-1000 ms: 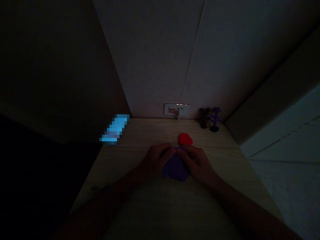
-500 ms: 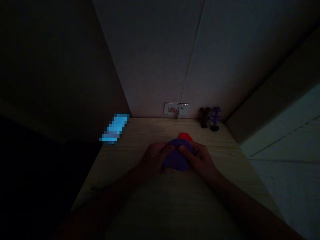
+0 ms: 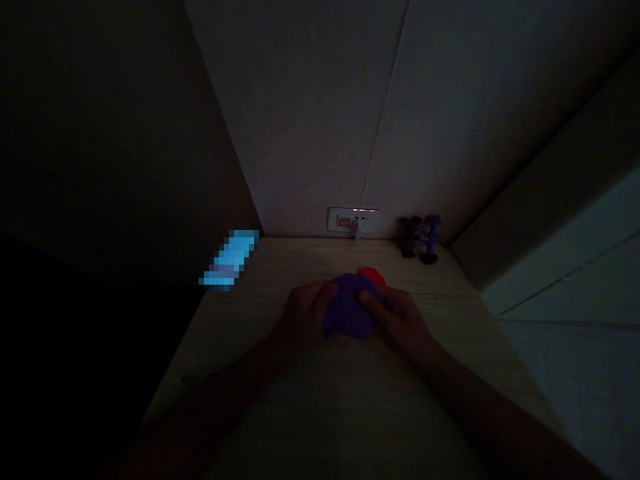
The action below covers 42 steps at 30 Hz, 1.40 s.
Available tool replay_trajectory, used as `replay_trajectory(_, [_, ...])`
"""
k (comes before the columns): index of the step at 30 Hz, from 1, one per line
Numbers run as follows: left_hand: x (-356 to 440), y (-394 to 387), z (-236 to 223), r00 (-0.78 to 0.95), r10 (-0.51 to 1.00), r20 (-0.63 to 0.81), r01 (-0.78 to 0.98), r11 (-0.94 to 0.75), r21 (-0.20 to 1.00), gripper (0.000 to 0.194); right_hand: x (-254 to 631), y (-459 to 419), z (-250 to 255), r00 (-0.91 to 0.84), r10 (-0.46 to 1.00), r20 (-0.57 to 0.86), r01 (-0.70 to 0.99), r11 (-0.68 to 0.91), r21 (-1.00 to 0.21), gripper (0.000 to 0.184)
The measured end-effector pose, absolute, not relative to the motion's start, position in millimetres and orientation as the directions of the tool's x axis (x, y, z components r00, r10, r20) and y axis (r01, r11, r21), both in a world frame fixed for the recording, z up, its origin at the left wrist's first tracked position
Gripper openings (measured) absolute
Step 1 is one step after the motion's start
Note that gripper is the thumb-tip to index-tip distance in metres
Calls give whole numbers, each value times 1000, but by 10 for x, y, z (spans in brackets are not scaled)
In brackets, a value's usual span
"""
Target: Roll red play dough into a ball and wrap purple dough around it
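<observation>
A flattened purple piece [image 3: 351, 310] that looks like modelling clay, roughly round with an uneven edge, is held between both hands above the table. My left hand [image 3: 305, 310] grips its left edge, thumb on top and fingers underneath. On the right side my right hand [image 3: 397, 313] pinches it, the thumb lying across its upper face. Just behind it a red piece [image 3: 371, 274] rests on the table, partly covered by the purple one. Dim light hides the fingers under the purple piece.
The wooden table [image 3: 320, 400] meets the wall at the back. A wall socket [image 3: 353, 220] with a plug in it sits above that edge. Back right stand a dark knobbed object [image 3: 409, 237] and a purple branched one [image 3: 431, 239]. A glowing, pixelated rectangle [image 3: 230, 260] lies at the left edge.
My left thumb has slid left, from the middle of the purple piece to its edge. The piece has shifted slightly left and away from me. My right hand stays nearly still.
</observation>
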State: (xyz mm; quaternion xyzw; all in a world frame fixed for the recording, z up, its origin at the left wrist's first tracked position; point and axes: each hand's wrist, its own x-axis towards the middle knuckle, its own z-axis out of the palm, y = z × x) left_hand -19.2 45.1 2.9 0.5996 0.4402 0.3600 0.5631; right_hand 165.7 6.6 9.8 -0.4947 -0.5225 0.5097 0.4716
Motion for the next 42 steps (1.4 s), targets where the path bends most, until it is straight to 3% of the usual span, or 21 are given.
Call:
replay_trajectory(6, [-184, 481, 16, 380, 923, -59, 48, 44, 998, 44, 1631, 42, 124, -83, 996, 14, 92, 22, -996, 51])
replay_trajectory(11, [-182, 471, 41, 341, 938, 64, 241, -153, 958, 36, 1623, 25, 109, -17, 992, 122, 337, 120, -934, 55])
replay_trajectory(15, [-177, 426, 54, 354, 935, -7, 201, -68, 977, 42, 1646, 22, 117, -2, 979, 204, 470, 181, -864, 56])
replay_trajectory(18, [-172, 393, 58, 371, 923, -104, 143, 54, 988, 50, 1633, -1, 122, -2, 997, 73, 306, 70, -949, 59])
replay_trajectory(22, [-167, 393, 58, 352, 929, -110, 53, 97, 994, 51, 1613, -11, 138, -161, 985, -58, 111, -40, -993, 57])
replay_trajectory(28, [-141, 435, 34, 479, 870, -117, -6, 137, 991, 46, 1628, 4, 112, -186, 981, -63, 52, -54, -997, 51])
replay_trajectory(33, [-163, 439, 5, 433, 900, -43, 39, 29, 999, 37, 1614, -9, 71, -151, 988, -38, 106, -22, -994, 44])
replay_trajectory(36, [-181, 429, 14, 456, 889, -44, 49, 24, 999, 44, 1611, -19, 85, -142, 990, 1, 158, 24, -987, 44])
replay_trajectory(42, [-186, 387, 130, 369, 929, -6, 217, -79, 973, 48, 1596, -38, 131, -161, 986, -50, 54, -42, -998, 50])
